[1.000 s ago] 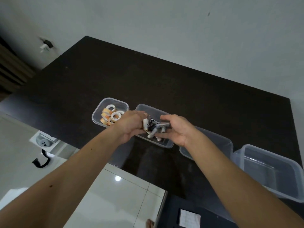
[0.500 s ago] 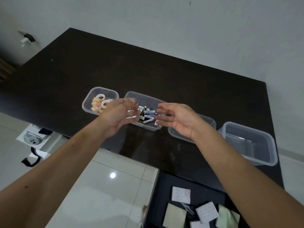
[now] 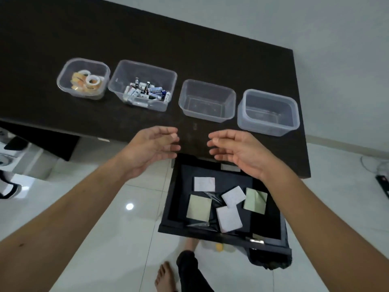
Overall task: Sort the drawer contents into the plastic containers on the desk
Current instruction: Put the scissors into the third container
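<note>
Several clear plastic containers stand in a row on the dark desk (image 3: 189,49). The leftmost container (image 3: 63,81) holds tape rolls (image 3: 87,82). The second container (image 3: 172,81) holds several batteries (image 3: 147,92). The third container (image 3: 207,116) and the fourth container (image 3: 294,123) hold nothing. Below the desk's front edge the black drawer (image 3: 223,233) is pulled out, with white and green sticky note pads (image 3: 199,207) and small metal clips (image 3: 212,196) in it. My left hand (image 3: 150,150) and my right hand (image 3: 235,150) hover over the desk's front edge, palms facing each other, fingers relaxed, holding nothing.
White tiled floor (image 3: 94,228) lies below, with my bare foot (image 3: 165,277) near the drawer. A dark cable and grey objects lie at the far left by the desk. The grey wall (image 3: 336,60) runs behind the desk's right end.
Both hands let the batteries fall into the second container, then drew back toward me and now hover empty above the drawer. The view tilted down, showing the whole drawer.
</note>
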{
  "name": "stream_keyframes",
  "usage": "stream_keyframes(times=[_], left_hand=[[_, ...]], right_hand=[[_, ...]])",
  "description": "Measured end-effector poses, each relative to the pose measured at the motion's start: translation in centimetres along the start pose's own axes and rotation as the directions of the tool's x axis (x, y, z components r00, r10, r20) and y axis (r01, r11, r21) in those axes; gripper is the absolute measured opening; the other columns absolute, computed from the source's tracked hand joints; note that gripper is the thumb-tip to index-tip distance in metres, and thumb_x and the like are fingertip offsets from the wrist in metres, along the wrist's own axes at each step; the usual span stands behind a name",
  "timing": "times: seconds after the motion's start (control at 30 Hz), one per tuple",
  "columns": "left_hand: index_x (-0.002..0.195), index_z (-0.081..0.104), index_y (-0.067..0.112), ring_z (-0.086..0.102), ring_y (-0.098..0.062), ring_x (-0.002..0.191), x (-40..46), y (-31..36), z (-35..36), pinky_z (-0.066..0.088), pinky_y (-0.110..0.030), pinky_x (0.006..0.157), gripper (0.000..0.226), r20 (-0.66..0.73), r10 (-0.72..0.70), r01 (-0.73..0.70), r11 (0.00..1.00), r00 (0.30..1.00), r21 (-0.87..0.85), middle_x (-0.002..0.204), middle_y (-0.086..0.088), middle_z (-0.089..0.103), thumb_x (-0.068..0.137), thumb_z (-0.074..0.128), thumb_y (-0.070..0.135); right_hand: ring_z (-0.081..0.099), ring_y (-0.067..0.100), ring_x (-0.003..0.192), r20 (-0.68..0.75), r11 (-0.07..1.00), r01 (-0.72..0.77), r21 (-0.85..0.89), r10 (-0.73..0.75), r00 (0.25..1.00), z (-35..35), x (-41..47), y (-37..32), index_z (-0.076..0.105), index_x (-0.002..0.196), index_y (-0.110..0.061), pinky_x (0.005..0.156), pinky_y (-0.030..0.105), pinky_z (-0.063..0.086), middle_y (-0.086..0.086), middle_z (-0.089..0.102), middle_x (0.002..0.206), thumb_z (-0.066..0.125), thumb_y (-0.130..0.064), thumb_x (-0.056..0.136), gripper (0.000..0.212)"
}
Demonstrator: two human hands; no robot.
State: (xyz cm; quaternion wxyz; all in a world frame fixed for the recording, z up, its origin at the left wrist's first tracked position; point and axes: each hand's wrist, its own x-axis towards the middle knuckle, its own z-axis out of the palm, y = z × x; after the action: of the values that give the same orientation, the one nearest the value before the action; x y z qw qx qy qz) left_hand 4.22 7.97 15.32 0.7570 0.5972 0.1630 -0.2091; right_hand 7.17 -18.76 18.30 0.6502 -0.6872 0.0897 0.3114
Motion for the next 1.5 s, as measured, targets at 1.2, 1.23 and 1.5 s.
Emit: stream_keyframes(times=[1.2, 1.23, 1.5], left_hand=[[0.105, 0.074, 0.036, 0.071, -0.011, 0.075, 3.3, -20.9, 8.1, 0.059, -0.023, 0.072, 0.037, 0.312, -0.07, -0.213, 0.589, 0.947, 0.779, 0.095, 0.01, 0.072, 0.075, 0.094, 0.025], [0.105, 0.074, 0.036, 0.071, -0.01, 0.074, 3.3, -20.9, 8.2, 0.06, -0.023, 0.072, 0.038, 0.331, -0.073, -0.237, 0.556, 0.941, 0.797, 0.095, 0.011, 0.071, 0.074, 0.095, 0.027], [0.106, 0.075, 0.034, 0.071, -0.012, 0.073, 3.6, -21.2, 8.3, 0.056, -0.02, 0.068, 0.041, 0.304, -0.088, -0.212, 0.537, 0.949, 0.817, 0.095, 0.013, 0.072, 0.072, 0.096, 0.032]], right_hand=[[0.061, 0.017, 0.106, -0.008, 0.373, 0.063, -0.926, -0.184, 0.983, -7.1, 3.2, 21.1, 0.066, 0.116, -0.021, 0.091, 0.036, 0.054, -0.003, 0.059, 0.117, 0.087, -0.042, 0.081, 0.045], [0.062, 0.017, 0.106, -0.026, 0.39, 0.052, -0.919, -0.191, 0.981, -7.2, 3.2, 21.0, 0.066, 0.115, -0.022, 0.089, 0.035, 0.054, -0.004, 0.06, 0.115, 0.087, -0.042, 0.081, 0.044], [0.06, 0.004, 0.094, -0.081, 0.614, 0.01, -0.789, -0.12, 0.989, -7.4, 4.0, 20.7, 0.077, 0.102, -0.029, 0.084, 0.025, 0.048, -0.021, 0.06, 0.091, 0.09, -0.035, 0.079, 0.027]])
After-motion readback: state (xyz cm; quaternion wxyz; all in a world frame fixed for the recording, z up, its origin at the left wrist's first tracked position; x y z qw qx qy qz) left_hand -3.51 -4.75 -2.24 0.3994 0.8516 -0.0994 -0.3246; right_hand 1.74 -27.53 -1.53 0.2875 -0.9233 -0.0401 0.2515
